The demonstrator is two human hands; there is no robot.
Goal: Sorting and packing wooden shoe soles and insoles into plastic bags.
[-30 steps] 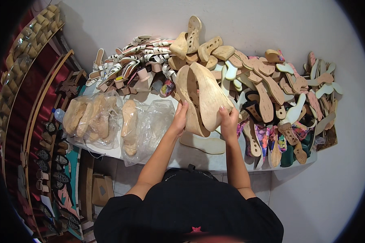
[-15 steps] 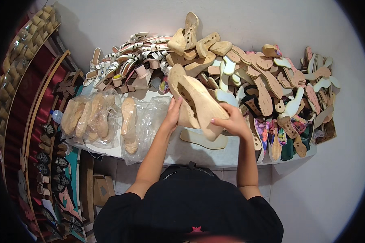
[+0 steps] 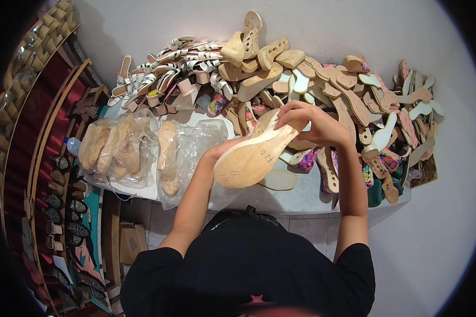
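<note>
Between my two hands, above the front of the table, is a pale wooden shoe sole (image 3: pixel 251 161), its broad underside facing up with dark handwritten marks. My right hand (image 3: pixel 314 124) grips its narrow upper end, fingers curled over the top. At its left edge is my left hand (image 3: pixel 223 149), which supports it; most of those fingers are hidden behind the wood. Another pale wooden piece (image 3: pixel 264 122) shows behind the sole, pressed close to it. Lying on the table below is a flat beige insole (image 3: pixel 279 180), partly covered by the held sole.
Wooden wedge soles (image 3: pixel 260 82) and flat insoles (image 3: pixel 349 103) are heaped along the wall. White strappy sandals (image 3: pixel 166 74) are piled at the back left. Bagged soles (image 3: pixel 116 145) and another clear bag (image 3: pixel 188 153) lie left of my arm. Shelves of shoes (image 3: pixel 55 211) line the far left.
The wooden soles have been turned over, so a marked underside now faces up. My right hand has risen to the narrow end; my left has shifted slightly down and left.
</note>
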